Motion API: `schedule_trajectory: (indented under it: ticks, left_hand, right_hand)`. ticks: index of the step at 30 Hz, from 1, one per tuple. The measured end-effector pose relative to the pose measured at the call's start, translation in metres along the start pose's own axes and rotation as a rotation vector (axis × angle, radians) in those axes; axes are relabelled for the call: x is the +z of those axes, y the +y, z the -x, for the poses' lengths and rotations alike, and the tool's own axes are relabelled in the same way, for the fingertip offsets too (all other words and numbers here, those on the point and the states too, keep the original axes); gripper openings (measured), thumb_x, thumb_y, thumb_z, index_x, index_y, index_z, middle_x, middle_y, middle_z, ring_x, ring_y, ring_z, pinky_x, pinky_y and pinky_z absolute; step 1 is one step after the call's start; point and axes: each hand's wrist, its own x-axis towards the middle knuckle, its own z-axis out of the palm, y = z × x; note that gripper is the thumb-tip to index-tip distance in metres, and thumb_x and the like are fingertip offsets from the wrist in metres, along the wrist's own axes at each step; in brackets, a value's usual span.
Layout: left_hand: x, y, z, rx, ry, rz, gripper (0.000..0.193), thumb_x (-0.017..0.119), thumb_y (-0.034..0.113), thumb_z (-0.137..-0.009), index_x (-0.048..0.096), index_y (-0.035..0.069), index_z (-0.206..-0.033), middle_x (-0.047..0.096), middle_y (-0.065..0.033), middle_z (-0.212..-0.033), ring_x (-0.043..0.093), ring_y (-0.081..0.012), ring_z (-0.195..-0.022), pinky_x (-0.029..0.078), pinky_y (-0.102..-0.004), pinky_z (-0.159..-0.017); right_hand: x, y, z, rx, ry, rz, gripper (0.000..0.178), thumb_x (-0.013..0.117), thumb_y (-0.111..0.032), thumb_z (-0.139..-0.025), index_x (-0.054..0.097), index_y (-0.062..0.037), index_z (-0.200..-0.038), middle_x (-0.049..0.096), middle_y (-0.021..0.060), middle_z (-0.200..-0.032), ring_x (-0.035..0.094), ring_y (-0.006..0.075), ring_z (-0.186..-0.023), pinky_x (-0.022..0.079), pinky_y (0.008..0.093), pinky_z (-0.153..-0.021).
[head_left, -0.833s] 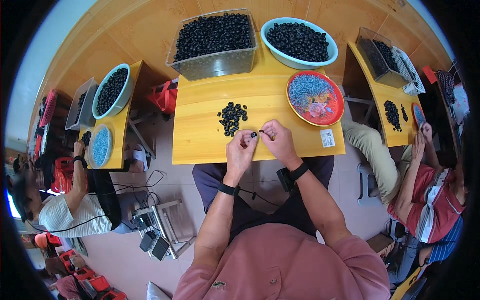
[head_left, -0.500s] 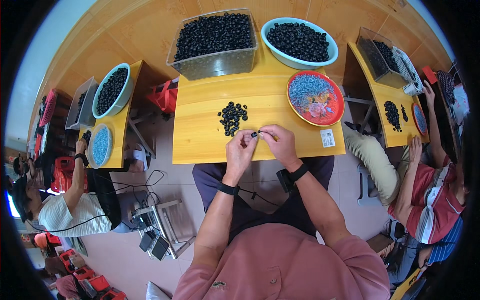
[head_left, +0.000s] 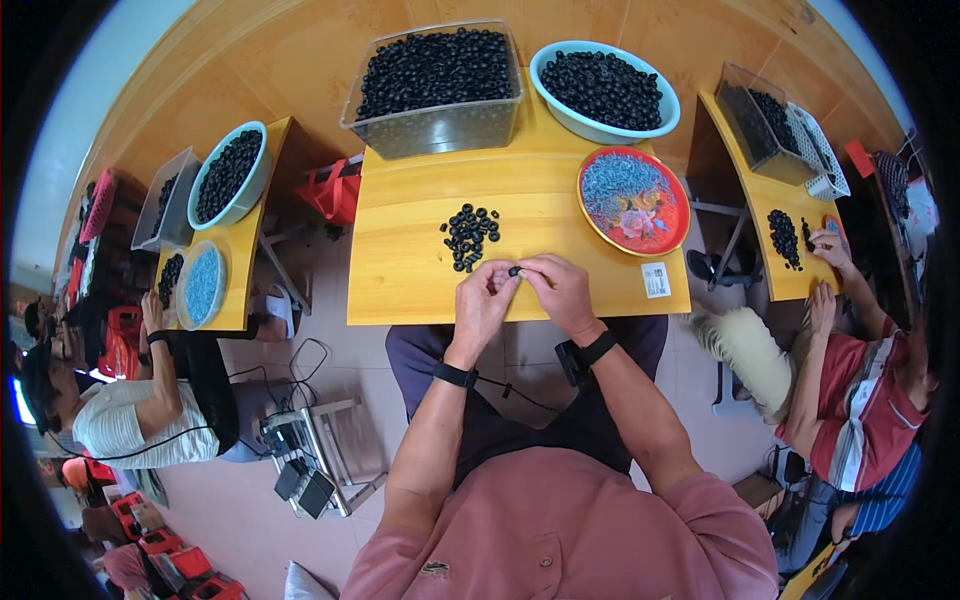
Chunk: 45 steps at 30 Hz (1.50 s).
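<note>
Above the near edge of the yellow table (head_left: 420, 300), my two hands meet fingertip to fingertip. Pinched between them is a small black round part (head_left: 514, 271); fingers cover most of it. My left hand (head_left: 484, 300) grips it from the left, and my right hand (head_left: 558, 292) has thumb and forefinger closed at its right side. Just beyond my left hand lies a loose pile of black ring-shaped parts (head_left: 468, 236). To the right, a round red tray (head_left: 668, 228) with a flower pattern carries many small bluish pieces (head_left: 622, 182).
A clear plastic bin (head_left: 440, 130) and a light-blue basin (head_left: 600, 130), both full of black parts, stand at the table's back. A white label (head_left: 656, 280) sits near the right edge. Co-workers sit at side tables left (head_left: 232, 290) and right (head_left: 745, 170).
My right fingers have closed in against the black part, and the thin dark piece that showed at them is now hidden. The right co-worker's hand has come down to their table.
</note>
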Motion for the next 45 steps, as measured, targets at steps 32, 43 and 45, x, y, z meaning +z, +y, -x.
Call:
schedule_trajectory:
  ticks: [32, 43, 45]
  left_hand:
    - [-0.007, 0.006, -0.008, -0.225, -0.112, 0.002, 0.013, 0.068, 0.009, -0.099, 0.063, -0.004, -0.1, 0.069, -0.0045, -0.083, 0.067, -0.0097, -0.075, 0.052, -0.0235, -0.067]
    - [-0.006, 0.017, -0.006, 0.038, -0.109, -0.236, 0.033, 0.071, 0.013, -0.095, 0.057, 0.003, -0.123, 0.066, -0.0113, -0.073, 0.063, -0.0166, -0.065, 0.05, -0.0321, -0.061]
    - [-0.011, 0.014, -0.001, 0.051, -0.098, -0.272, 0.033, 0.072, 0.011, -0.093, 0.059, 0.003, -0.123, 0.063, -0.0135, -0.071, 0.062, -0.0202, -0.061, 0.049, -0.0346, -0.058]
  right_hand:
    - [-0.006, -0.015, -0.015, 0.153, -0.328, 0.162, 0.022, 0.059, -0.007, -0.089, 0.074, -0.0011, -0.105, 0.071, 0.0225, -0.088, 0.07, 0.0378, -0.079, 0.055, 0.0429, -0.069]
    - [0.01, 0.02, -0.001, 0.349, -0.04, -0.284, 0.015, 0.067, -0.008, -0.092, 0.067, 0.0008, -0.104, 0.072, 0.0089, -0.085, 0.069, 0.013, -0.077, 0.055, 0.0298, -0.071]
    - [0.019, 0.018, 0.003, 0.37, -0.02, -0.382, 0.01, 0.069, -0.006, -0.092, 0.065, 0.0007, -0.1, 0.071, 0.007, -0.084, 0.067, 0.0105, -0.078, 0.055, 0.0286, -0.071]
